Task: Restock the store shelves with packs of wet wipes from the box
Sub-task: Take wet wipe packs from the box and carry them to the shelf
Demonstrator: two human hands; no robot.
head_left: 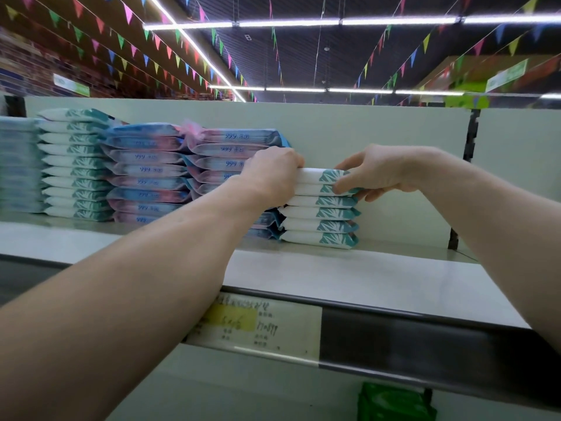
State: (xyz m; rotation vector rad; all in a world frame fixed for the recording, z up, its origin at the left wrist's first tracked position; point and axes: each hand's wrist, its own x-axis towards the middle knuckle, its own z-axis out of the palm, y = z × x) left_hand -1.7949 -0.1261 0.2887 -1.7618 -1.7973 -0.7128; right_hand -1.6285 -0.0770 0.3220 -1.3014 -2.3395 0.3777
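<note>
A stack of several white-and-teal wet wipe packs (320, 214) stands on the top shelf (349, 278) against the white back panel. My left hand (267, 174) grips the left end of the upper packs (315, 182) of that stack. My right hand (379, 171) holds their right end, thumb on the front and fingers curled underneath. The box is not in view.
Left of the stack stand two piles of blue-and-pink packs (148, 171) and a taller white-and-teal pile (73, 165). The shelf edge carries a price label (258, 326). A green package (394, 402) shows on a lower level. Shelf space lies to the right of the stack.
</note>
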